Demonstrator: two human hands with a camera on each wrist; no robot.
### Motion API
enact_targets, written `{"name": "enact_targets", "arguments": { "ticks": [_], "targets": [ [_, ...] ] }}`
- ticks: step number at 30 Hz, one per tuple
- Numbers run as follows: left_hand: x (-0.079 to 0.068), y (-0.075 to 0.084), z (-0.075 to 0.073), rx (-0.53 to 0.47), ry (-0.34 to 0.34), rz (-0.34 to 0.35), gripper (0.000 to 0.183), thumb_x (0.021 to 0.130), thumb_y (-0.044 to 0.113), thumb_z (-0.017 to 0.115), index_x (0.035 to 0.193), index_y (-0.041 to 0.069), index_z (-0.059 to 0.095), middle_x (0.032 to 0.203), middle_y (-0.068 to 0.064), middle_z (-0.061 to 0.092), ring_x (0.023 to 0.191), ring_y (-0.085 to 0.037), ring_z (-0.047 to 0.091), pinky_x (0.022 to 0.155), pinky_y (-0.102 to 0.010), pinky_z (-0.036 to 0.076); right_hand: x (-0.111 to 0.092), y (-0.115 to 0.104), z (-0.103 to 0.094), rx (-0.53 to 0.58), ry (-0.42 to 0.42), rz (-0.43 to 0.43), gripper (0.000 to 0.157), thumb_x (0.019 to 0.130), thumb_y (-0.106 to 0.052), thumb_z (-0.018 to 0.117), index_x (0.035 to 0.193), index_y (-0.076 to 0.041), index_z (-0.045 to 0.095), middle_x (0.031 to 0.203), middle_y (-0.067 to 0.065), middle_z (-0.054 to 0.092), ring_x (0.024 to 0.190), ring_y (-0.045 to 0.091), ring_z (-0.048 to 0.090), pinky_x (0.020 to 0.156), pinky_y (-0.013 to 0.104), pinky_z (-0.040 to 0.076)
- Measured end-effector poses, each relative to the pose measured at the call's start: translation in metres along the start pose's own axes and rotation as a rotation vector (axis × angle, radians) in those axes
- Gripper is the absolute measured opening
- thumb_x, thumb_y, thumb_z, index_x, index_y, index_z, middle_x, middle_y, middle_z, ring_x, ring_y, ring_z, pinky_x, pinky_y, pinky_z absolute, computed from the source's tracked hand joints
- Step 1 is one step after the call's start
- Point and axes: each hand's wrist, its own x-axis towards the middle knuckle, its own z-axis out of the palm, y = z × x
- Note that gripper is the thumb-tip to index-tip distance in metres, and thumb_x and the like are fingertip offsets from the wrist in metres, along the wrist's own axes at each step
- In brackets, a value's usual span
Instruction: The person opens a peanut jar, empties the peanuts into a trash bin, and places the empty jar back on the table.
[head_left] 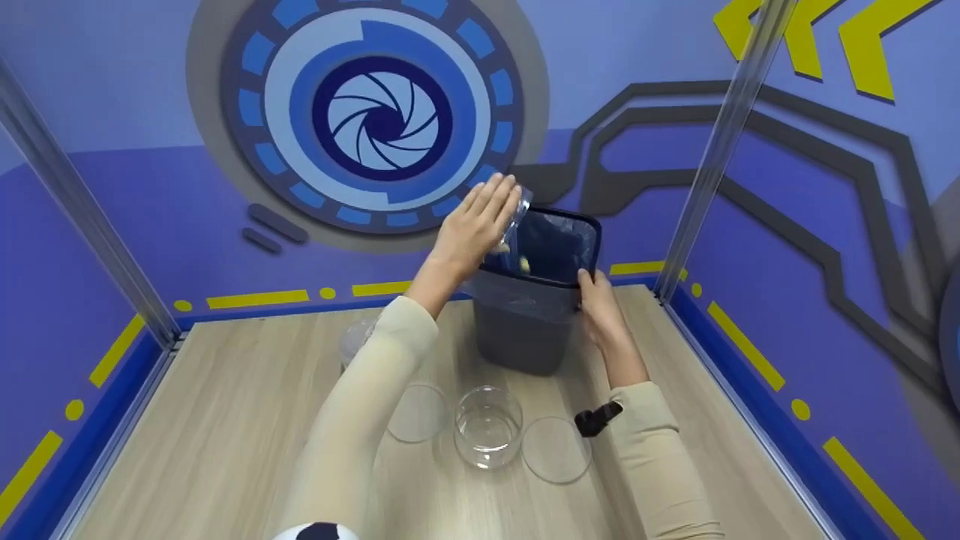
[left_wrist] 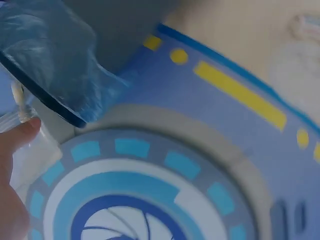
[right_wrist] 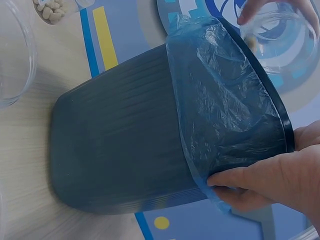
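My left hand holds a clear jar tipped at the rim of a dark grey trash bin. Small pale pieces show at the bin's mouth, too small to identify. In the left wrist view, the thumb lies against the clear jar's side. My right hand grips the bin's right edge, with fingers over the rim and the thin plastic liner. The bin leans and its inside is partly hidden.
A clear glass jar stands on the wooden table between two round clear lids. Another clear container is partly behind my left arm; the right wrist view shows pale nut-like pieces in it. Printed panels enclose the table.
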Motion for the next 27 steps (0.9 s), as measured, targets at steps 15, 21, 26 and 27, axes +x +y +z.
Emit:
{"name": "enact_targets", "arguments": {
  "ticks": [15, 21, 26, 27],
  "targets": [
    [0.0008, 0.0028, 0.0065, 0.156, 0.117, 0.183, 0.051, 0.104, -0.007, 0.039, 0.153, 0.006, 0.042, 0.158, -0.012, 0.042, 0.148, -0.027, 0.037, 0.123, -0.038, 0.028, -0.0026, -0.0018, -0.0008, 0.012, -0.002, -0.013, 0.058, 0.112, -0.025, 0.026, 0.161, 0.0, 0.007, 0.165, 0.019, 0.017, 0.153, 0.029, 0.018, 0.125, 0.049, 0.02],
    [0.0008, 0.0045, 0.0072, 0.2, 0.123, 0.227, 0.049, 0.107, -0.004, 0.035, 0.154, 0.008, 0.04, 0.159, -0.011, 0.042, 0.148, -0.026, 0.037, 0.123, -0.038, 0.029, -0.0023, -0.0012, -0.0026, -0.009, -0.006, -0.004, 0.059, 0.112, -0.026, 0.026, 0.162, -0.002, 0.004, 0.166, 0.018, 0.015, 0.154, 0.031, 0.015, 0.125, 0.048, 0.019],
    [-0.0008, 0.0041, 0.0086, 0.21, 0.155, 0.229, 0.049, 0.107, -0.004, 0.035, 0.154, 0.009, 0.041, 0.159, -0.009, 0.041, 0.148, -0.024, 0.036, 0.123, -0.038, 0.028, -0.0016, -0.0004, -0.0035, -0.003, -0.01, -0.008, 0.058, 0.112, -0.025, 0.026, 0.161, 0.0, 0.005, 0.166, 0.019, 0.014, 0.154, 0.03, 0.015, 0.125, 0.047, 0.02],
    [-0.0016, 0.0038, 0.0082, 0.209, 0.154, 0.238, 0.05, 0.107, -0.005, 0.035, 0.155, 0.009, 0.041, 0.16, -0.009, 0.04, 0.149, -0.024, 0.035, 0.123, -0.038, 0.027, -0.0014, -0.0001, -0.0035, 0.002, -0.012, -0.007, 0.058, 0.112, -0.024, 0.026, 0.161, 0.0, 0.005, 0.166, 0.019, 0.014, 0.154, 0.03, 0.015, 0.125, 0.047, 0.02]
  ]
}}
